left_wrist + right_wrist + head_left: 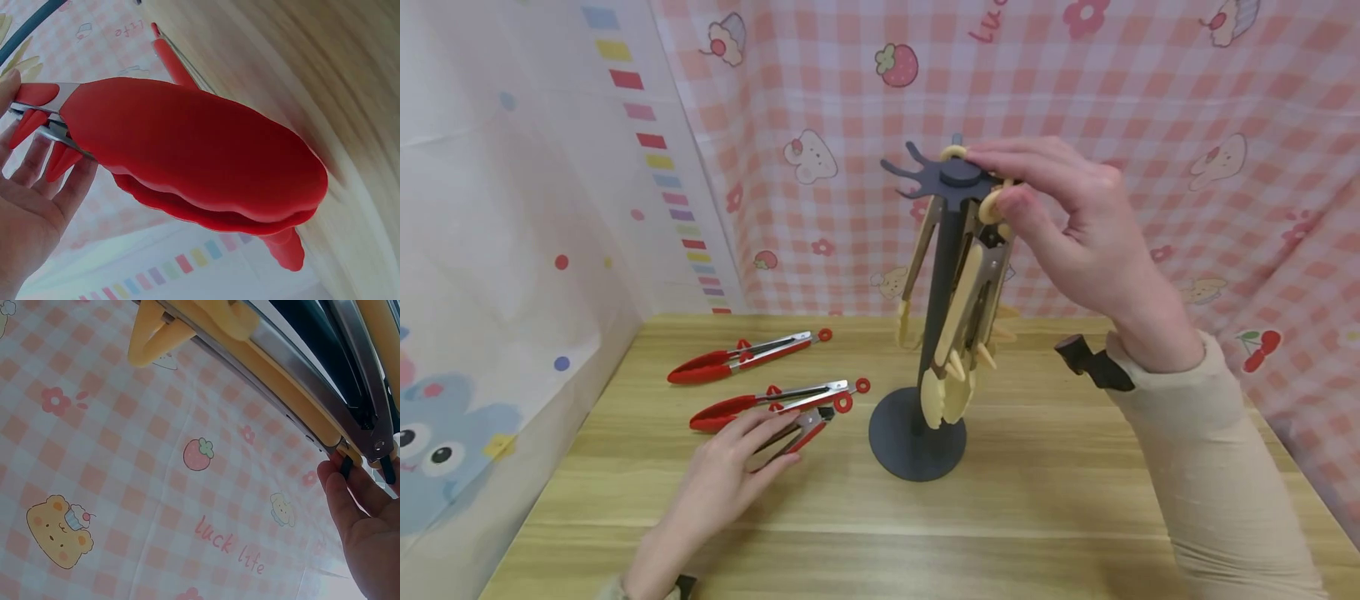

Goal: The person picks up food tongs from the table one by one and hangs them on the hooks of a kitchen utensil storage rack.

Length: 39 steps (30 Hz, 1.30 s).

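My left hand [730, 467] grips a pair of red-tipped metal tongs [194, 150] by the handle, low at the left of the table. In the head view that hand hides most of its red head. Two more red tongs [767, 348] lie just beyond it. My right hand [1082, 225] is up at the hooked top of a dark stand [958, 173], pinching the ring end of yellow tongs [957, 312]. Several yellow tongs hang there, partly overlapping. The right wrist view shows thumb and fingers around the ring [347, 453] by a dark hook tip.
The stand's round base [917, 454] sits on the wooden table [1000, 533]. On its left side several hooks [902, 171] carry nothing. A pink checked curtain [827, 100] hangs behind the table, and a white patterned cloth [535, 233] hangs on the left.
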{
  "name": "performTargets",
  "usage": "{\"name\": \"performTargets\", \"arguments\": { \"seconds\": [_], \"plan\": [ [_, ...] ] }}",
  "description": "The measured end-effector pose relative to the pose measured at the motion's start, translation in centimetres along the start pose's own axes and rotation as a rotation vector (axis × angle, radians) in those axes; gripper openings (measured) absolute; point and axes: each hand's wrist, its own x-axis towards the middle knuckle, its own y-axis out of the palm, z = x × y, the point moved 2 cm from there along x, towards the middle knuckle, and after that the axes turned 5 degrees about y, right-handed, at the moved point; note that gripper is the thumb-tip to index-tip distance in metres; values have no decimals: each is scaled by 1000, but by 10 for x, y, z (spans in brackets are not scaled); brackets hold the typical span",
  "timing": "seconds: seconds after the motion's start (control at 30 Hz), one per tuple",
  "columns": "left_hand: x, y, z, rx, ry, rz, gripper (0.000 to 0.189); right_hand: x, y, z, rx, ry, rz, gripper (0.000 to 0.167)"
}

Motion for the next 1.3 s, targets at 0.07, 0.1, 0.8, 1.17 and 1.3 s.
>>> {"name": "performTargets", "arguments": {
  "seconds": [0.07,0.1,0.8,1.17,1.3],
  "plan": [
    [2,-1,-2,-14,3,-28,58,0,1,0,3,-3,-11,76],
    [3,-1,-2,-20,1,-41,59,0,1,0,5,-3,-16,77],
    [33,-10,-31,-200,-49,-275,49,-2,8,-2,-3,-18,-93,79],
    [45,-21,-50,-299,-24,-424,53,-3,9,-2,15,-15,-103,79],
    [50,-25,-55,-311,-6,-470,53,-3,11,-1,15,-17,-103,79]
  ]
}}
